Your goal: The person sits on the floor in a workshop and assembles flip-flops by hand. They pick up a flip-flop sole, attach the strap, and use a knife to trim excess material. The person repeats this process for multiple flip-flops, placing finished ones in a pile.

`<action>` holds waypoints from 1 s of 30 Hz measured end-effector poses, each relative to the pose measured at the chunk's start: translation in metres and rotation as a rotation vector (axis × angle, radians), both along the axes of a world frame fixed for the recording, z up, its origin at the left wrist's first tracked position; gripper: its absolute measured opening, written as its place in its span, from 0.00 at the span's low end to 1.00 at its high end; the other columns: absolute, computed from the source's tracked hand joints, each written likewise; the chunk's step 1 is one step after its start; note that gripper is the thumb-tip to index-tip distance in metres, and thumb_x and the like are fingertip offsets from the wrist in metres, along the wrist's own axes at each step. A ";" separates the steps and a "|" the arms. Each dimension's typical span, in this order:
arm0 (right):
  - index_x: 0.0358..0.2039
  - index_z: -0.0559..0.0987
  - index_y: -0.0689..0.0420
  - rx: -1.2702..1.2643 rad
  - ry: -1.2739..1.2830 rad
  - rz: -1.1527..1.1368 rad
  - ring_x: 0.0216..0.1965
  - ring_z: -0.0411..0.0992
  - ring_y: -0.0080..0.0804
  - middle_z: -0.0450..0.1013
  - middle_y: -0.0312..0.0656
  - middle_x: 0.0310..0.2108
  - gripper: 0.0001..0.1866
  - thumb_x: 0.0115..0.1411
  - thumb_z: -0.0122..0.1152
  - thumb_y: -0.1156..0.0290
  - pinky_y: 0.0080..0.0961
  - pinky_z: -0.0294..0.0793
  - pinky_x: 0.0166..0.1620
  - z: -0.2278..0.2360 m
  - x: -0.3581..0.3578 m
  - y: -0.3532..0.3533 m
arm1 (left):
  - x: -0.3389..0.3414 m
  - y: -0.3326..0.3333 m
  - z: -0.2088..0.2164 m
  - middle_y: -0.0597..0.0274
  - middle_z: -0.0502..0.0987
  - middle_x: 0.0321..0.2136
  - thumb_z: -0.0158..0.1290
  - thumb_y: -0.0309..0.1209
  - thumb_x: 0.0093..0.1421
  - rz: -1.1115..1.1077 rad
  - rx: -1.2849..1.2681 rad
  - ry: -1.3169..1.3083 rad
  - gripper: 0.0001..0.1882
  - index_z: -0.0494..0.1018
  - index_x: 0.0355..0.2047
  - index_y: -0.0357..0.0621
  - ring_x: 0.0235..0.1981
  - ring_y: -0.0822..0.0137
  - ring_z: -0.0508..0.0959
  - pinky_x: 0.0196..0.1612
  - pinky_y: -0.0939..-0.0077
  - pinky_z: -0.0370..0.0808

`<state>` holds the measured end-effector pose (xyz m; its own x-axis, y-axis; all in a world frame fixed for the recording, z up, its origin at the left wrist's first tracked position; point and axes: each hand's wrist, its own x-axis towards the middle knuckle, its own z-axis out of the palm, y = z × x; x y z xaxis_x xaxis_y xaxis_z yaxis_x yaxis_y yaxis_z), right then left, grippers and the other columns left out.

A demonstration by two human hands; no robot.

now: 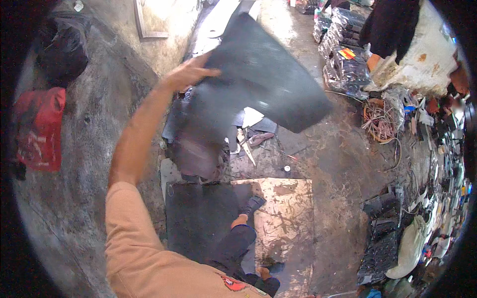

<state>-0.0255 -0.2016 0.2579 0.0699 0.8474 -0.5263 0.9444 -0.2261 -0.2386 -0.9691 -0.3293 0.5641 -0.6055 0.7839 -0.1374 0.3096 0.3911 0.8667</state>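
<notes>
My left arm reaches forward, and my left hand (191,74) is closed on the left edge of a large, flexible black sheet (268,69). The sheet is raised above the floor and smeared by motion; one finger lies along its face and the others are partly hidden. My right hand does not show. Under and just nearer than the sheet lie a pair of scissors (244,148), a white scrap (252,117) and a dark brown stack of material (196,154). Another black sheet (194,213) lies flat on the floor beside my legs.
A worn, pale board (285,213) lies under my feet. Plastic-wrapped black bundles (345,69) stand at the far right, near a basket of cords (380,121). Dark stacked pieces (382,233) and clutter line the right side. A red bag (42,129) is at the left.
</notes>
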 end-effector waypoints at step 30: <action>0.53 0.80 0.62 0.262 -0.224 -1.840 0.55 0.77 0.63 0.77 0.63 0.55 0.22 0.71 0.53 0.57 0.54 0.76 0.57 0.141 -0.208 -0.460 | 0.141 0.165 -0.345 0.63 0.80 0.38 0.57 0.29 0.66 -0.440 -0.132 -1.088 0.19 0.71 0.57 0.52 0.32 0.68 0.79 0.26 0.71 0.74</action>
